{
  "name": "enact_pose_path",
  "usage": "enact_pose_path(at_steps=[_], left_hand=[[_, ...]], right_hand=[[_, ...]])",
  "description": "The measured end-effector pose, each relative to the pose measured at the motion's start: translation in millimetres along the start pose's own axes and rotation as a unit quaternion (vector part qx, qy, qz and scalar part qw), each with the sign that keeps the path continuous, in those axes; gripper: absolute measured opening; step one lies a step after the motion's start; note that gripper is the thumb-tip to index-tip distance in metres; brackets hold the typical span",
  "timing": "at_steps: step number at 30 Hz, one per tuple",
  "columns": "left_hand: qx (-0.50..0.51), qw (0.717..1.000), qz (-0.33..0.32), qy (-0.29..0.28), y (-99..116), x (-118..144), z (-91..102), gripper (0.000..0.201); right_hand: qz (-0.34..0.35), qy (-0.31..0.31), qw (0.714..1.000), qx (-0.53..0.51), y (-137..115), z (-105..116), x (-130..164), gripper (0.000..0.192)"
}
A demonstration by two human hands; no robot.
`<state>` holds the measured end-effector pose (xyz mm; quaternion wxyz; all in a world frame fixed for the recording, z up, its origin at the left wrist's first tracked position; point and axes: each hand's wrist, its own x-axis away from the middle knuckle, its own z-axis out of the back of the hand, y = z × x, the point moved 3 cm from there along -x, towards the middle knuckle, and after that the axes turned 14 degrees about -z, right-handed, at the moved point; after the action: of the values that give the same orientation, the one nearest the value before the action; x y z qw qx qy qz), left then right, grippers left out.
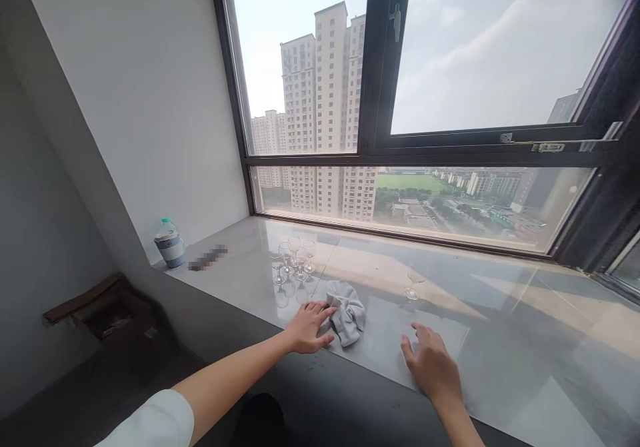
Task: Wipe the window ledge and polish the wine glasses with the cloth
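Note:
My left hand [311, 328] lies at the front edge of the window sill, fingers spread, its fingertips at the left side of a crumpled grey cloth [346, 314]. Nothing is gripped in it. Over the sill to the right, my right hand [433, 360] is held with thumb and fingers apart and nothing between them. Beyond that hand a single stemmed glass [412, 287] stands upright by itself. Several more stemmed glasses [294, 260] are grouped close together behind and left of the cloth.
At the sill's left end stands a container with a green cap [169, 244], and a blurred-out item [208, 258] lies near it. Tall window frames [380, 67] border the glossy sill [235, 280] at the back. An open cardboard box [120, 320] sits below on the left.

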<state>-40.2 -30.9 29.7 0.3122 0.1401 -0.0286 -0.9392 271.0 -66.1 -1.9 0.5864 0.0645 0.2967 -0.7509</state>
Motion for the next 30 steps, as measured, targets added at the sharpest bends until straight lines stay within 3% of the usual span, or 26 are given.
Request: enact_pose_path(at_steps=[12, 15, 18, 23, 30], left_hand=[[-0.005, 1.000, 0.011, 0.011, -3, 1, -5.5, 0.069], [0.002, 1.000, 0.006, 0.016, -4, 1, -5.4, 0.066], [0.007, 1.000, 0.004, 0.026, -5, 1, -6.2, 0.065], [0.011, 0.999, -0.007, 0.041, -8, 2, -8.9, 0.065], [0.015, 0.998, -0.012, 0.063, -16, 2, -13.2, 0.058]], right_hand=[[0.031, 0.026, 0.999, -0.009, -9, -2, 8, 0.034], [0.040, 0.031, 0.998, -0.036, -36, 1, 13, 0.033], [0.053, 0.002, 0.996, -0.072, -84, -1, 16, 0.036], [0.036, -0.044, 0.989, -0.139, -152, -21, 13, 0.048], [-0.022, -0.083, 0.992, -0.096, -155, -57, 15, 0.050]])
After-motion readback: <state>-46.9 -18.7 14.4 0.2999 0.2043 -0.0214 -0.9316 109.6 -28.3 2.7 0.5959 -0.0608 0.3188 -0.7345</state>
